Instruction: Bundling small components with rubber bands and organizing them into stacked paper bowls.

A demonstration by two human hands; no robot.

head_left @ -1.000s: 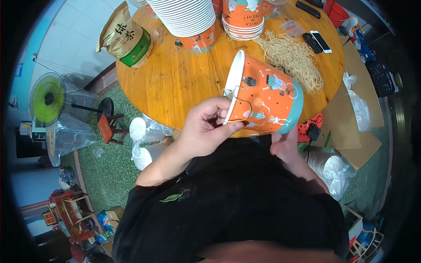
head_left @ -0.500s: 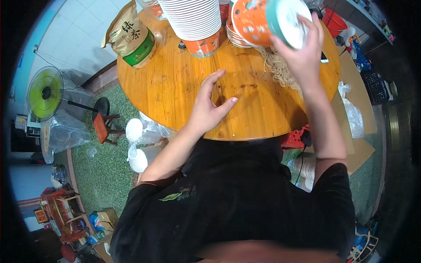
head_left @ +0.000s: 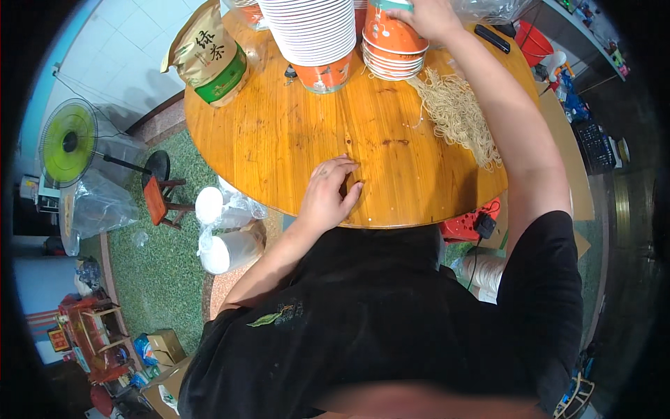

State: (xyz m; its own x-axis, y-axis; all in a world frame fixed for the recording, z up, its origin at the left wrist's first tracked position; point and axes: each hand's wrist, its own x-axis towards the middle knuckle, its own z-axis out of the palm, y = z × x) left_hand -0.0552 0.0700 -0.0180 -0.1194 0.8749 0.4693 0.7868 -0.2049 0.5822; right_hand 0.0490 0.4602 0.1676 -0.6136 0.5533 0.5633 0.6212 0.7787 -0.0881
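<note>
Two hands are out: my right hand (head_left: 427,15) grips the top orange paper bowl (head_left: 391,31) on the nested stack (head_left: 394,59) at the round wooden table's (head_left: 279,140) far edge, stack axis upright. My left hand (head_left: 328,195) rests open and flat, well apart.

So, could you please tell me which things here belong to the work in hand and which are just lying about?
In hand: right hand on the orange cup stack; noodle pile.
Lying about: green-labelled bag, fan, red stool, black remote.
</note>
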